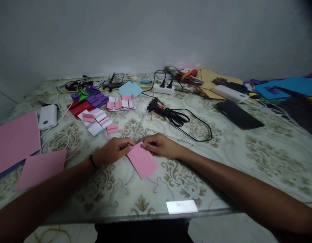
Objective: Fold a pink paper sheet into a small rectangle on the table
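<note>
Between both hands is a small pink sheet of paper (143, 162), tilted over the patterned tabletop. My left hand (115, 150) pinches its upper left edge, thumb on top. Opposite it, my right hand (159, 145) grips the top corner, also with the thumb over the paper. The fingers underneath are partly hidden. Just beyond the hands lie folded pink-and-white paper pieces (98, 118), with one small folded pink strip (112, 128) closest to my left hand. A black glue gun (157, 106) with a coiled cord rests beyond my right hand.
Larger pink sheets (16, 138) and a white power bank (48, 116) with a cable lie at left. Toward the wall are purple folded papers (97, 98), light blue squares (130, 88) and a power strip (163, 88). A black flat case (240, 114) lies at right.
</note>
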Tool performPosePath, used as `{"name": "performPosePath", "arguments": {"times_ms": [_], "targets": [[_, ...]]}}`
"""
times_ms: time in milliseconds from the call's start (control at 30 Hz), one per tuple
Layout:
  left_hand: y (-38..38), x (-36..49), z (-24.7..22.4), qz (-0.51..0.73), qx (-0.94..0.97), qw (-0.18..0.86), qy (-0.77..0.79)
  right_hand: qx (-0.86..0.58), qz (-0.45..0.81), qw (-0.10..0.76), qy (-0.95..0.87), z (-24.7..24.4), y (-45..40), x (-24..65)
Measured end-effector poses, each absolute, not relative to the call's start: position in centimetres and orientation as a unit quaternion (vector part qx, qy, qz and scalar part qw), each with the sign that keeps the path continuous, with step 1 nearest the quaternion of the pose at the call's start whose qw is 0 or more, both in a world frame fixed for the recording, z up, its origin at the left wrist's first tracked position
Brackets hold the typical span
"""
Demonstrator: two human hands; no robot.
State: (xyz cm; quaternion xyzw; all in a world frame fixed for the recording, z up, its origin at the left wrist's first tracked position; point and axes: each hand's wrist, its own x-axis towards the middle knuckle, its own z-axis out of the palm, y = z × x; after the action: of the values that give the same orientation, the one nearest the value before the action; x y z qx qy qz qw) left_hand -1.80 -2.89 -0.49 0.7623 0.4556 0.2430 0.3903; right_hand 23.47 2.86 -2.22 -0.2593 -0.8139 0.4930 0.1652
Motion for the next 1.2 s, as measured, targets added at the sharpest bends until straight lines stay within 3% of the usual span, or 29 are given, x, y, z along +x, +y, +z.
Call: {"name": "performPosePath", "arguments": {"times_ms": [1200], "targets": [[-2.89, -1.73, -0.50, 0.246, 0.765, 0.391, 0.449, -0.266, 0.502, 0.169, -0.806, -2.16, 2.75, 23.51]]}}
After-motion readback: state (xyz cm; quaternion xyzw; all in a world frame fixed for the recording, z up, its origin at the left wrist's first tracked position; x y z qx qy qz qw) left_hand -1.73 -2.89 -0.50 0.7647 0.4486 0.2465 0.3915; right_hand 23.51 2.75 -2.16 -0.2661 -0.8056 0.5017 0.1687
